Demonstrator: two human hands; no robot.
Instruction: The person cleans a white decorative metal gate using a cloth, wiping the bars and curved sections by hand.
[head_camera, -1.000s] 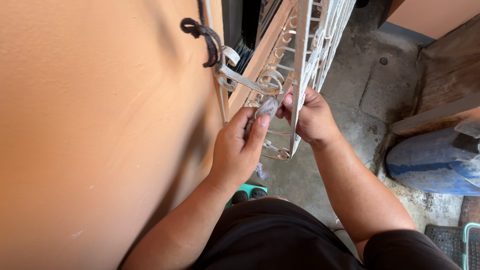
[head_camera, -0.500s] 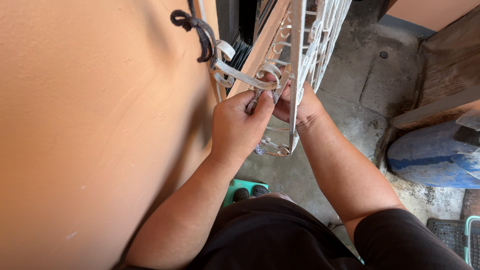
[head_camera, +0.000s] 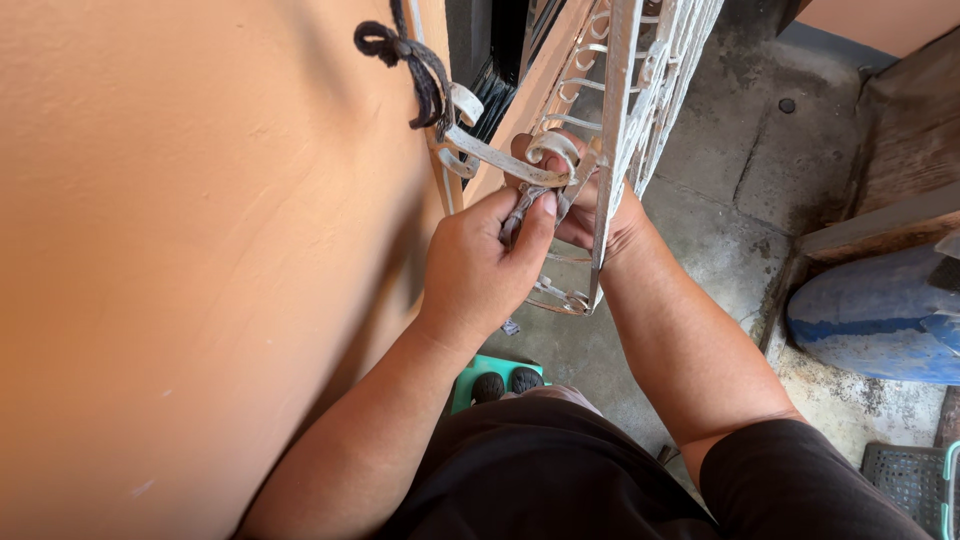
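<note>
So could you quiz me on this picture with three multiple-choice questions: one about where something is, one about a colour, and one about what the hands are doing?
1. Where is the black cord?
A. Knotted on the white metal grille beside the orange wall
B. Lying on the concrete floor
C. Wound round the person's wrist

2. What colour is the barrel at the right edge?
A. Red
B. Blue
C. Yellow

3. What is the left hand doing?
A. Hanging open at the person's side
B. Resting flat on the wall
C. Pinching a grey rag against the grille

Answers:
1 A: the cord is tied at the top of the white metal grille, next to the orange wall.
2 B: the barrel is blue with grimy patches.
3 C: the left hand has its thumb and fingers closed on the grey rag at a scroll, with the right hand behind the bars.
</note>
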